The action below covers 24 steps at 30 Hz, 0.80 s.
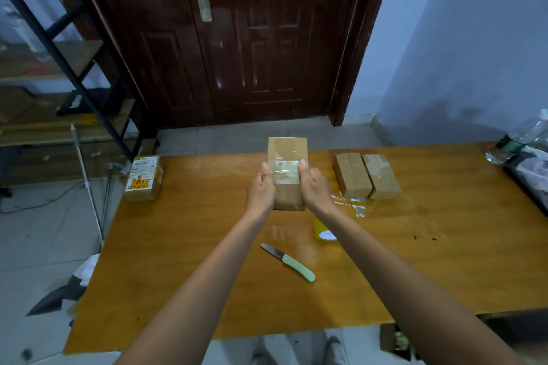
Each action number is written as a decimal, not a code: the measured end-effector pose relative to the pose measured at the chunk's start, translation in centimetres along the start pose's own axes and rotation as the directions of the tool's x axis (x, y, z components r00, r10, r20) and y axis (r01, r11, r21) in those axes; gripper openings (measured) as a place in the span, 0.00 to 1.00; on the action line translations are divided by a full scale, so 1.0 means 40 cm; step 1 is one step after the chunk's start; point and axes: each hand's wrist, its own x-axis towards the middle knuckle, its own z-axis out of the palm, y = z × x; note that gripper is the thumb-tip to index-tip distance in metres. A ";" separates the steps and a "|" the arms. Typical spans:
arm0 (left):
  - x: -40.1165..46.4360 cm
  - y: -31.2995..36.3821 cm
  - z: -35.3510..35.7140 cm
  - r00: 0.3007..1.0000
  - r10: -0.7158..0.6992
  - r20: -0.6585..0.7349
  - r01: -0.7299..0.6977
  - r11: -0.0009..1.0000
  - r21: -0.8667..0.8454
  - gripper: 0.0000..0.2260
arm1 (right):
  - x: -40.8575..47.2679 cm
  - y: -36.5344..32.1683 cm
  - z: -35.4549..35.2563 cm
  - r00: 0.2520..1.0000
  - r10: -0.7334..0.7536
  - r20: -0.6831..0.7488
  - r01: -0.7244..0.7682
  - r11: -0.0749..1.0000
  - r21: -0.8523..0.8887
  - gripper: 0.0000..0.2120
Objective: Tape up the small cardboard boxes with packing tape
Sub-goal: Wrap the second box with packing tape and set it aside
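A small brown cardboard box point(287, 154) is held up over the middle of the wooden table point(184, 246), with clear tape across its top face. My left hand point(261, 190) grips its left side and my right hand point(315, 187) grips its right side, both thumbs pressing on the tape. A roll of yellowish packing tape point(323, 231) lies on the table, partly hidden behind my right forearm. Two taped brown boxes point(366, 175) lie side by side to the right. Another box with a printed label point(143, 178) sits at the table's far left corner.
A knife with a pale green handle point(289, 261) lies on the table near me. Scraps of clear tape point(353, 204) stick to the wood by the two boxes. A plastic bottle point(516, 139) and bags sit at the far right. A metal shelf point(59, 68) stands to the left, a dark door behind.
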 end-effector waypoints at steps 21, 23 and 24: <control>-0.009 -0.012 -0.019 0.975 -0.077 0.209 0.100 0.990 -0.103 0.19 | -0.020 -0.002 -0.037 0.973 0.013 0.232 -0.058 0.980 0.190 0.23; -0.007 -0.013 -0.012 0.988 -0.026 0.155 0.033 0.999 -0.037 0.21 | -0.019 0.004 -0.027 0.988 -0.005 0.154 -0.019 0.988 0.152 0.20; -0.007 -0.016 -0.009 0.992 0.001 0.128 0.002 1.000 -0.025 0.20 | -0.019 0.008 -0.025 0.990 -0.017 0.143 -0.002 0.992 0.129 0.20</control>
